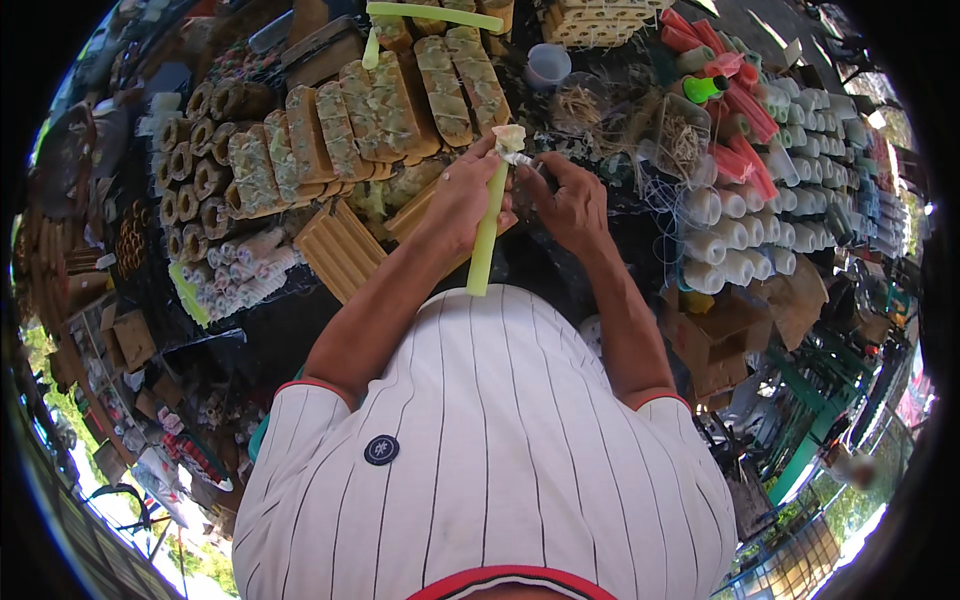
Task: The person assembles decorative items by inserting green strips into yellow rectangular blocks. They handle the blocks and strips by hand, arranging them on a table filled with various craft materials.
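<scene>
My left hand (468, 192) is closed round a long yellow-green stick (485, 240) that looks like a candle. It stands roughly upright in the picture, its lower end close to my striped shirt. At its top sits a pale, pinkish-cream lump (509, 136). Beside that end, my right hand (572, 202) pinches a small whitish, shiny piece (517, 158), too small to name, touching or very near the stick. Just beyond my left hand stand long tan blocks (400, 110) crusted with pale green drips.
More yellow-green sticks (440, 14) lie across the far blocks. Hollow brown tubes (190, 160) are stacked at left, above white rolls (245, 262). A white cup (548, 65) and a tub of straw-coloured strands (683, 135) stand beyond my right hand. White rolls (735, 230) and red-wrapped bundles (745, 165) fill the right.
</scene>
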A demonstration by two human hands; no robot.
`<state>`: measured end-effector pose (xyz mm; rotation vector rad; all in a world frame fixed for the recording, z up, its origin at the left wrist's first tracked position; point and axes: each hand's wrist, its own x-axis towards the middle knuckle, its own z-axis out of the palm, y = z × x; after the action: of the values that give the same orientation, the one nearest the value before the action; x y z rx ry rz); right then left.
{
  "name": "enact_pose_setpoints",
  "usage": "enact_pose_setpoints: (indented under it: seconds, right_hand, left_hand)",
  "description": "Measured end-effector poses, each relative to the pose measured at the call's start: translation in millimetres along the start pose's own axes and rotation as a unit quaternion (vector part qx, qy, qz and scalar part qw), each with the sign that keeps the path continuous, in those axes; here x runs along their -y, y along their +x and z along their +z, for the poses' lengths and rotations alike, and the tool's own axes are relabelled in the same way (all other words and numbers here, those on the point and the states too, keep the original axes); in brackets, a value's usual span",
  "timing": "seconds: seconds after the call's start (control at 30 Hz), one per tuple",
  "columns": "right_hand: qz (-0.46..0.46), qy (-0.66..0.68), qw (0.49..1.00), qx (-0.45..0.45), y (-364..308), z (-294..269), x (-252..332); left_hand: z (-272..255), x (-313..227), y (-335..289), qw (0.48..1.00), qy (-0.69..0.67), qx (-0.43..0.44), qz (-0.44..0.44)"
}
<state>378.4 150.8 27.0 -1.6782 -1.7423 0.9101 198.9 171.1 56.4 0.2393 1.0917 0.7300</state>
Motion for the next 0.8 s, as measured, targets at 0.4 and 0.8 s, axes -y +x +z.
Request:
enact_pose_setpoints:
  seconds: [0.4, 0.8]
  right_hand:
    - [0.145, 0.173, 0.97, 0.087, 30.8, 3.3, -78.7]
    - [0.277, 0.33, 0.894, 0.121, 22.0, 0.5, -74.7]
  left_hand:
    - [-12.6, -11.0, 3.3, 0.999, 0.045, 0.029, 0.005]
    - [-16.4, -19.0, 6.5, 0.995, 0.008, 0.1, 0.004]
